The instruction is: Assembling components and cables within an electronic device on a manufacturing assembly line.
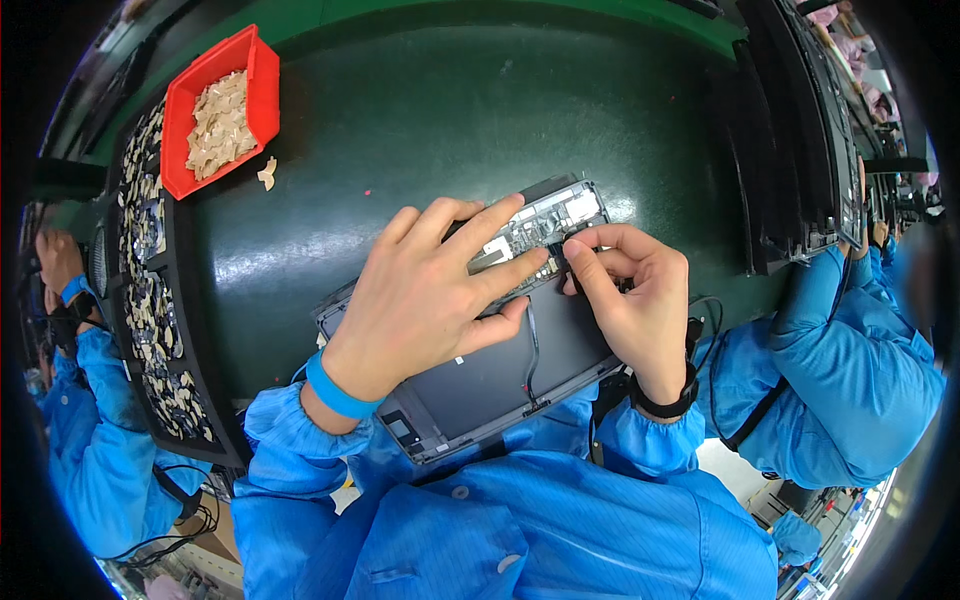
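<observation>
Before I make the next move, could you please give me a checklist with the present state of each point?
1. Bare left hand over the open dark-grey rectangular device, fingers spread: ok.
2. Bare right hand at the exposed green-and-silver circuit board: ok.
3. What the right fingers pinch: cannot tell; the fingertips hide it.
4. Upper end of the thin dark cable connected: cannot tell.
5. All tan flat pieces inside the red plastic bin: not ok; one loose tan piece lies on the dark-green tabletop.
</observation>
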`<state>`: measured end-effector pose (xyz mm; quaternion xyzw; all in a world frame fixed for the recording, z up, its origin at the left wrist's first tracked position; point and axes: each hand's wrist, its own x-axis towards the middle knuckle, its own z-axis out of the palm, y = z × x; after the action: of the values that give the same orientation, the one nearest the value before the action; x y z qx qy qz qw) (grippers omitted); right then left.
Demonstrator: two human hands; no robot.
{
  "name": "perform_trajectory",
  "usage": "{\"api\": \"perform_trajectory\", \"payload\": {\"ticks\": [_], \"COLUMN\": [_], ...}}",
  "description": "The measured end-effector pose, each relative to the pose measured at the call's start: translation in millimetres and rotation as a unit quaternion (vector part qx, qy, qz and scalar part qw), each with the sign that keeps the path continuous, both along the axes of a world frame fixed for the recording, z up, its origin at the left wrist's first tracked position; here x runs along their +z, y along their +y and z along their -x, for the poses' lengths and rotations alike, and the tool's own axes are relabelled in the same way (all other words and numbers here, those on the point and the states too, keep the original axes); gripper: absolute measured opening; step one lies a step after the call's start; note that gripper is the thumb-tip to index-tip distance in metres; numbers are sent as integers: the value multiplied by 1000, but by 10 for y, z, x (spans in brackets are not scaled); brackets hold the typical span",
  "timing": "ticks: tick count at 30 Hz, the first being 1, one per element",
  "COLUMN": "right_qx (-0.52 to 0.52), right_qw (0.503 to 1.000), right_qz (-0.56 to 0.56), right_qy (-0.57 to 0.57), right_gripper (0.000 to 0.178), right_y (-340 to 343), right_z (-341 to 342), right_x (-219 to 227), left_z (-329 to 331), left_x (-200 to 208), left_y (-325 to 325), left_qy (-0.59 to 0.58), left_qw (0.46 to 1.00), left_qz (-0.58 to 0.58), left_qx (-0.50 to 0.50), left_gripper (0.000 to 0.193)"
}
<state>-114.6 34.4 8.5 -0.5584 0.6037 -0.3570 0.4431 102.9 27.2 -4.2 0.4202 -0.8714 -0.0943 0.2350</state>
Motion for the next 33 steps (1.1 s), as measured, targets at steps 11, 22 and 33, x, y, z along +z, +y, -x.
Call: {"api": "perform_trajectory", "payload": {"ticks": [11, 22, 33], "right_qx": [2, 18, 34], "right_qw": [999, 998, 998], "right_qz": [-3, -6, -16], "right_qy": [54, 55, 59], "right_gripper": [16, 16, 15], "right_y": [-4, -15, -46], "right_z": [-43, -49, -34], "right_x": [36, 7, 26], "left_z": [4, 14, 83], "left_x": [0, 9, 68], "left_y": [23, 26, -36], "left_qy": [13, 1, 20], "left_qw": [1000, 1000, 1000], "left_qz": [10, 30, 9], "left_qx": [6, 10, 11], "left_gripper": [34, 35, 35]}}
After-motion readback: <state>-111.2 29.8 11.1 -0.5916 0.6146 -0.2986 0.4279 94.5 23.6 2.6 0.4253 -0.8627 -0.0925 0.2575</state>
